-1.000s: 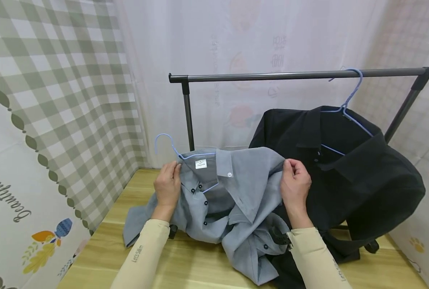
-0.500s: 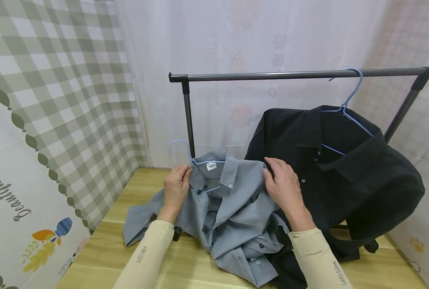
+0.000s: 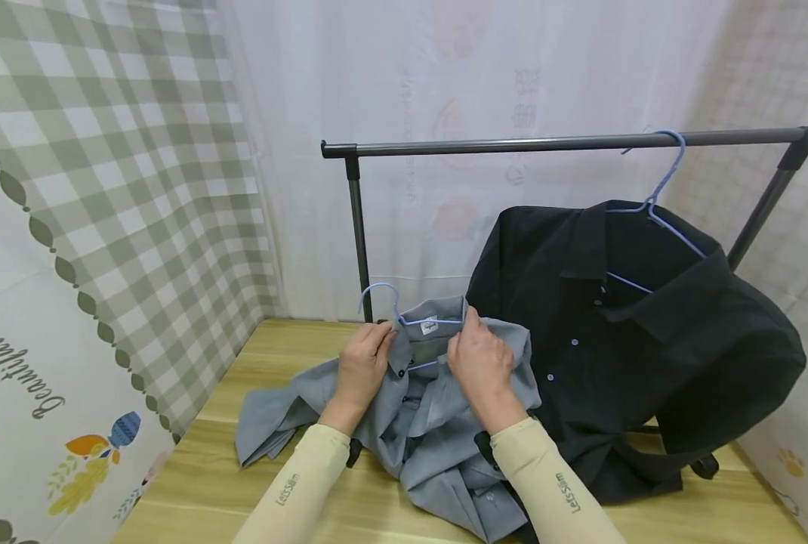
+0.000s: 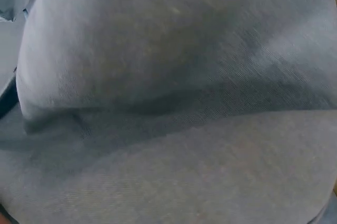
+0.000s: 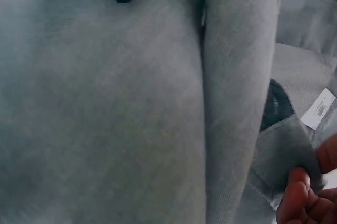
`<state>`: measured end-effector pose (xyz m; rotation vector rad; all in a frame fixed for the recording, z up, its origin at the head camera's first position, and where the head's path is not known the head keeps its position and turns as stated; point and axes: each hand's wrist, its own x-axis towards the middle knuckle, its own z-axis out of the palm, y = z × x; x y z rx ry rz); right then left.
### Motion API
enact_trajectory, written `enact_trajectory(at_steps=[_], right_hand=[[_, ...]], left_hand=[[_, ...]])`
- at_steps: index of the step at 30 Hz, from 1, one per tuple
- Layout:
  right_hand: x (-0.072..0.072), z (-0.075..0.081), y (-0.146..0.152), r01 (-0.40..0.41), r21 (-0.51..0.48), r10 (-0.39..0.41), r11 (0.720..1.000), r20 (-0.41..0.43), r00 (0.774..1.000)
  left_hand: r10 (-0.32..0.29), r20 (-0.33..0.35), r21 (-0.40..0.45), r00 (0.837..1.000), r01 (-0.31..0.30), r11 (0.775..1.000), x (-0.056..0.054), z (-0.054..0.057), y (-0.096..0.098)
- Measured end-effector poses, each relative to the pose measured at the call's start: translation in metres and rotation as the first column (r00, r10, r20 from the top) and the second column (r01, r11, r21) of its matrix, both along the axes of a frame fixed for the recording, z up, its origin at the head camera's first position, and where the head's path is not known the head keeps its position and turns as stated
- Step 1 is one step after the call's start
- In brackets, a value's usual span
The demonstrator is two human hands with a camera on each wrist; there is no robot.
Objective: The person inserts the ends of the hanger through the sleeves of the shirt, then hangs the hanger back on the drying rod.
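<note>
A grey button-up shirt [image 3: 438,446] lies rumpled over the table, with a blue hanger [image 3: 380,286] inside its neck and the hook standing up on the left. My left hand [image 3: 362,366] pinches the left side of the collar beside the hanger's neck. On the other side of the neck opening, my right hand [image 3: 482,366] pinches the collar's right side. A white label [image 3: 430,326] shows inside the collar between the hands. Grey cloth [image 4: 174,155] fills the left wrist view. Fingertips [image 5: 297,192] hold a collar edge in the right wrist view.
A black rail [image 3: 513,146] runs across the back on black posts [image 3: 359,234]. From its right part hangs a black shirt [image 3: 621,347] on another blue hanger [image 3: 669,174], close beside the grey shirt. Checked cloth [image 3: 159,151] borders the wooden table [image 3: 207,453] at left.
My right hand has let go of the shirt's right shoulder, moved left and taken hold of the collar. My left hand has shifted right and slightly down, bringing hanger and collar along.
</note>
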<state>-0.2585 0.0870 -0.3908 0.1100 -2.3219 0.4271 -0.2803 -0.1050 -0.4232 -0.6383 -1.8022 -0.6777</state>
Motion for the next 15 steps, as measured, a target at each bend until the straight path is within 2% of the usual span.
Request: enact_trajectory(at_steps=[3,6,11,13,15], right_hand=[[0.003,-0.005,-0.004,-0.036,0.016,0.037,0.999,-0.051,0.998],[0.008,-0.007,-0.011,-0.137,0.013,0.137,0.991,-0.060,0.989],[0.018,-0.007,-0.023,-0.343,-0.013,0.343,0.939,0.015,0.939],[0.019,-0.008,-0.024,-0.390,-0.022,0.391,0.920,0.043,0.919],[0.019,-0.009,-0.022,-0.409,-0.035,0.410,0.912,0.021,0.912]], left_hand=[[0.032,0.015,0.021,0.999,-0.033,0.999,0.001,-0.001,0.005],[0.050,0.027,0.040,0.998,-0.051,0.998,0.001,-0.001,0.010],[0.029,0.041,0.060,0.999,-0.032,0.998,0.000,-0.001,0.015],[0.018,0.061,0.074,0.998,-0.023,0.997,-0.001,-0.001,0.014],[0.009,0.084,0.091,0.996,-0.016,0.996,-0.001,0.000,0.013]])
